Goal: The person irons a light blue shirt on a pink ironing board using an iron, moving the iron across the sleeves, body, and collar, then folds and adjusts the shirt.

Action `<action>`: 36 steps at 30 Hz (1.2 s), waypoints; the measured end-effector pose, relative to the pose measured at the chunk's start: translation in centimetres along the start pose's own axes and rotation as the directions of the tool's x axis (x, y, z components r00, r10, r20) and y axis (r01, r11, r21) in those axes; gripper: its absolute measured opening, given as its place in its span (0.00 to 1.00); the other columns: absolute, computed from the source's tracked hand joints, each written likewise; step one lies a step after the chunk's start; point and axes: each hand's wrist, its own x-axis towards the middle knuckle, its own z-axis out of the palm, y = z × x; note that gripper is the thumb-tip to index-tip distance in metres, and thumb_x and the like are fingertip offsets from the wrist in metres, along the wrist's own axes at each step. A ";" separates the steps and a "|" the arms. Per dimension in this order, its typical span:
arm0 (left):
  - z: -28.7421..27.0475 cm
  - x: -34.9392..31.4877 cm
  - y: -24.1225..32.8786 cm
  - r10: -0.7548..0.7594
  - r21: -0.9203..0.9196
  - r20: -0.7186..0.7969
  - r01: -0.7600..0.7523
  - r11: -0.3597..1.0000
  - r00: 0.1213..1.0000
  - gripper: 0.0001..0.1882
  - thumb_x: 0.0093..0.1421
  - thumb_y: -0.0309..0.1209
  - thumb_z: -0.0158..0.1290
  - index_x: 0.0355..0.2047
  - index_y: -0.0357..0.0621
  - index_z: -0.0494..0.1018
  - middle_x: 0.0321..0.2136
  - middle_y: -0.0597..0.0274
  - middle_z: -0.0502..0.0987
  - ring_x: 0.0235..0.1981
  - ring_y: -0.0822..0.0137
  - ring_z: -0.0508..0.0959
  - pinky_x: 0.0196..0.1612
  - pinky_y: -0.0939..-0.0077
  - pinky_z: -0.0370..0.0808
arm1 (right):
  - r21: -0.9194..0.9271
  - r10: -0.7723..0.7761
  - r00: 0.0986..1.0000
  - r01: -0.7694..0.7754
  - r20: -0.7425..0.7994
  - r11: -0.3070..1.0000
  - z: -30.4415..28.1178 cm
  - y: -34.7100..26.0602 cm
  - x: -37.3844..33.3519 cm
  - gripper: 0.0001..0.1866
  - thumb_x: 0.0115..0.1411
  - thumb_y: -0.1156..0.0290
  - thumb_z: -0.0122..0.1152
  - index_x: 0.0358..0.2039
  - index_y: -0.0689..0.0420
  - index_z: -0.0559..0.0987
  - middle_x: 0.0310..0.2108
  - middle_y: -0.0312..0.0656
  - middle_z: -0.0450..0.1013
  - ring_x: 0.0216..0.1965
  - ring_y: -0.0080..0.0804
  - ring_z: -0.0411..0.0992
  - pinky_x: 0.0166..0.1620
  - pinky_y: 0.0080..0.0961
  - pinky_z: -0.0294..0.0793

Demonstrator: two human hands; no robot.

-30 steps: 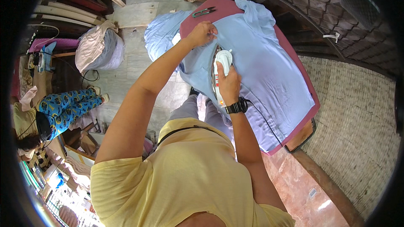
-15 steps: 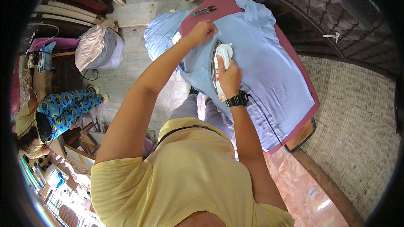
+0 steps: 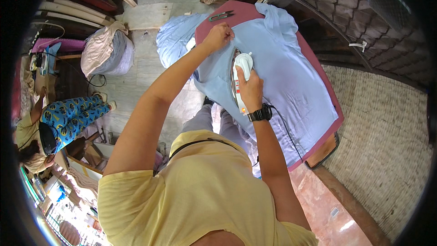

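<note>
My right hand (image 3: pixel 251 90) is wrapped round the handle of a white clothes iron (image 3: pixel 244 65), which lies flat on a light blue cloth (image 3: pixel 291 82) with its tip pointing away from me. A small orange light glows at the iron's heel. Just beyond the tip and to its left, my left hand (image 3: pixel 219 35) is closed, its fingertips pinching the cloth near its left edge. Beneath the cloth is a maroon-covered ironing board (image 3: pixel 234 7). Thread snips (image 3: pixel 221 16) lie on its bare far end, beyond my left hand.
The iron's black cord (image 3: pixel 287 132) runs across the cloth toward me. Bunched blue cloth (image 3: pixel 177 34) hangs at the board's left. A dark metal gate (image 3: pixel 346 32) stands at far right. Left are a cloth-covered bundle (image 3: pixel 107 50) and a person in patterned blue trousers (image 3: pixel 73 116).
The whole view has shifted slightly. Both my hands and the iron keep nearly the same places on the cloth. The person at left now shows a raised arm.
</note>
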 end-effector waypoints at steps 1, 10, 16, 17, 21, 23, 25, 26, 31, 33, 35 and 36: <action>-0.1 0.3 0.1 -0.001 0.042 0.010 0.001 0.999 1.000 0.06 0.48 0.18 0.60 0.28 0.40 0.79 0.30 0.58 0.76 0.29 0.59 0.79 0.35 0.68 0.77 | -0.009 -0.005 1.000 0.005 -0.007 1.000 0.1 0.0 0.5 0.30 0.63 0.47 0.57 0.34 0.69 0.78 0.30 0.65 0.76 0.34 0.64 0.76 0.35 0.52 0.73; -1.4 1.7 1.0 -0.083 0.121 -0.012 0.084 0.989 0.997 0.05 0.48 0.22 0.62 0.28 0.42 0.81 0.30 0.57 0.79 0.31 0.60 0.81 0.36 0.70 0.77 | -0.021 -0.021 0.999 0.022 0.032 1.000 -0.5 0.0 1.2 0.29 0.64 0.48 0.57 0.35 0.70 0.78 0.30 0.64 0.76 0.35 0.62 0.77 0.38 0.48 0.74; -1.2 2.3 -0.9 -0.181 -0.010 0.022 0.181 0.983 0.983 0.06 0.47 0.21 0.65 0.27 0.42 0.83 0.29 0.58 0.81 0.31 0.66 0.81 0.35 0.72 0.77 | -0.042 -0.047 0.998 0.049 0.046 0.998 -0.9 -0.6 3.1 0.29 0.63 0.48 0.57 0.35 0.69 0.78 0.30 0.65 0.76 0.35 0.63 0.76 0.38 0.50 0.74; -1.0 2.3 -1.6 -0.173 -0.020 0.030 0.173 0.985 0.984 0.06 0.47 0.21 0.65 0.27 0.42 0.83 0.29 0.58 0.81 0.31 0.67 0.81 0.35 0.72 0.77 | -0.035 -0.058 0.998 0.059 0.034 0.998 -0.6 0.0 2.7 0.29 0.63 0.47 0.58 0.34 0.68 0.79 0.30 0.64 0.76 0.35 0.63 0.76 0.37 0.51 0.74; -1.2 2.7 -1.9 -0.168 -0.062 0.060 0.172 0.983 0.984 0.06 0.48 0.20 0.65 0.27 0.42 0.83 0.28 0.60 0.83 0.31 0.69 0.81 0.36 0.73 0.77 | -0.050 -0.076 0.997 0.077 0.020 0.996 -0.4 -0.5 3.7 0.31 0.63 0.47 0.57 0.32 0.70 0.78 0.29 0.65 0.76 0.35 0.65 0.76 0.38 0.50 0.74; -1.5 3.0 -1.6 -0.175 -0.062 0.093 0.181 0.981 0.980 0.06 0.48 0.20 0.65 0.28 0.41 0.82 0.28 0.61 0.83 0.30 0.69 0.81 0.36 0.73 0.77 | -0.130 -0.088 0.996 0.089 0.014 0.987 -0.6 -1.1 5.2 0.31 0.63 0.46 0.58 0.31 0.70 0.77 0.28 0.65 0.76 0.35 0.65 0.75 0.38 0.50 0.74; -1.6 3.2 -1.6 -0.170 -0.060 0.116 0.178 0.982 0.979 0.06 0.49 0.20 0.64 0.29 0.42 0.82 0.28 0.61 0.83 0.30 0.69 0.81 0.36 0.73 0.77 | -0.141 -0.135 0.991 0.131 -0.022 0.981 -1.1 -1.2 7.0 0.31 0.62 0.45 0.58 0.30 0.69 0.78 0.27 0.65 0.76 0.33 0.65 0.76 0.37 0.51 0.73; -1.6 3.2 -1.7 -0.162 -0.059 0.123 0.170 0.984 0.979 0.06 0.49 0.20 0.64 0.29 0.42 0.82 0.27 0.61 0.83 0.30 0.69 0.81 0.36 0.73 0.77 | -0.216 -0.108 0.993 0.098 -0.035 0.971 -2.0 -0.9 7.4 0.31 0.62 0.45 0.59 0.29 0.69 0.78 0.25 0.63 0.76 0.31 0.62 0.76 0.35 0.48 0.74; -1.9 3.0 -1.9 -0.182 -0.128 0.111 0.196 0.972 0.977 0.08 0.48 0.18 0.61 0.28 0.43 0.83 0.28 0.60 0.83 0.31 0.69 0.82 0.37 0.74 0.78 | -0.117 -0.143 0.969 0.169 0.202 0.979 -7.4 1.0 7.7 0.32 0.60 0.41 0.58 0.31 0.65 0.80 0.30 0.62 0.77 0.36 0.63 0.75 0.41 0.50 0.73; -1.7 3.2 -2.2 -0.144 -0.115 0.115 0.157 0.981 0.983 0.07 0.48 0.18 0.61 0.28 0.43 0.82 0.28 0.60 0.83 0.31 0.69 0.82 0.37 0.73 0.78 | -0.082 -0.174 0.934 0.209 0.312 0.975 -8.7 1.0 6.7 0.30 0.59 0.42 0.60 0.34 0.63 0.81 0.31 0.61 0.77 0.36 0.62 0.76 0.41 0.50 0.74; -1.6 3.3 -2.0 -0.142 -0.069 0.111 0.151 0.986 0.984 0.07 0.48 0.19 0.62 0.28 0.43 0.82 0.27 0.60 0.83 0.31 0.69 0.82 0.37 0.73 0.78 | -0.095 -0.179 0.937 0.216 0.300 0.972 -8.4 1.2 5.3 0.31 0.58 0.41 0.61 0.34 0.63 0.81 0.30 0.60 0.77 0.35 0.62 0.76 0.40 0.50 0.74; -1.6 3.4 -1.8 -0.143 -0.044 0.109 0.148 0.988 0.984 0.07 0.48 0.19 0.63 0.28 0.42 0.82 0.27 0.60 0.83 0.31 0.68 0.82 0.37 0.73 0.78 | -0.100 -0.183 0.938 0.220 0.294 0.970 -8.1 1.2 4.6 0.31 0.57 0.41 0.61 0.35 0.62 0.81 0.30 0.60 0.77 0.34 0.62 0.76 0.40 0.50 0.74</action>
